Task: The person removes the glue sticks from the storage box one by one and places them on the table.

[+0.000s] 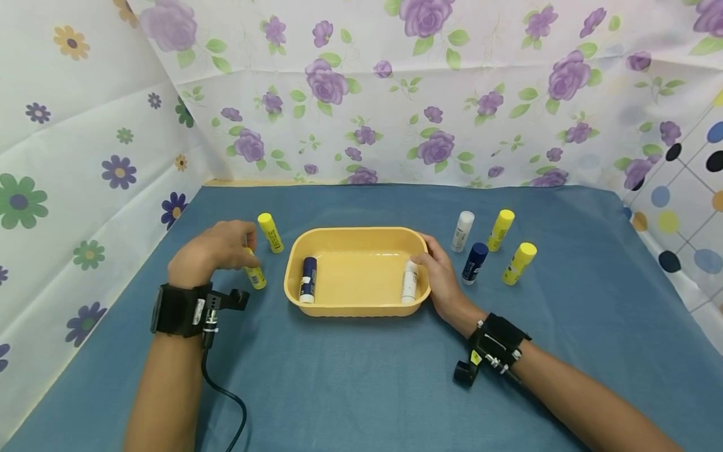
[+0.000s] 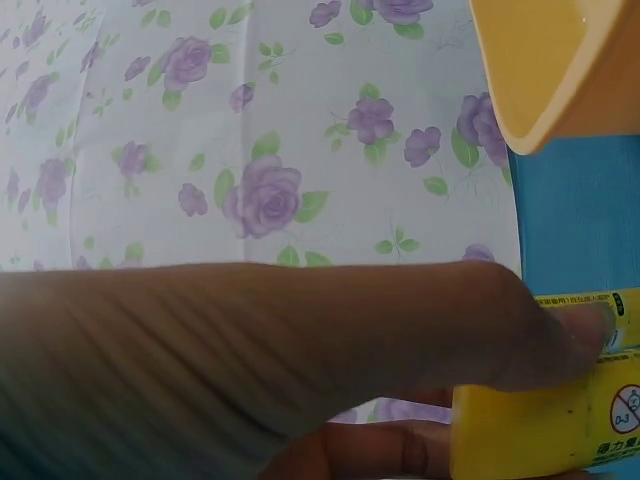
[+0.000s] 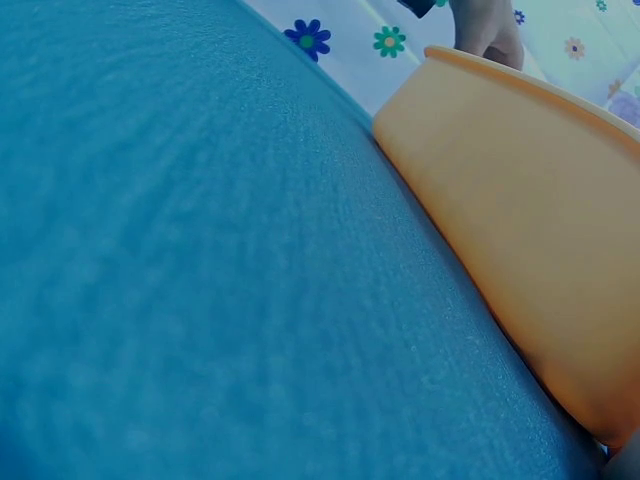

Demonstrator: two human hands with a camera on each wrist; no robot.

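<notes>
My left hand (image 1: 211, 251) pinches an upright yellow glue stick (image 1: 257, 277) between thumb and fingers near its top. The left wrist view shows the thumb laid across its yellow body (image 2: 530, 425). Just beyond that hand stands another yellow glue stick (image 1: 271, 233). At the centre sits a yellow plastic basin (image 1: 356, 310). Inside it, a dark blue glue stick (image 1: 309, 279) leans at the left end and a white glue stick (image 1: 409, 282) at the right end. My right hand (image 1: 446, 285) grips the basin's right side, thumb over the rim, with its other fingers partly hidden outside.
Right of the basin stand a white glue stick (image 1: 462, 231), a dark blue one (image 1: 474, 263) and two yellow ones, a farther one (image 1: 500, 230) and a nearer one (image 1: 519, 263). Blue cloth (image 1: 350, 383) covers the table. Flowered sheets (image 1: 384, 125) hang behind and at the sides.
</notes>
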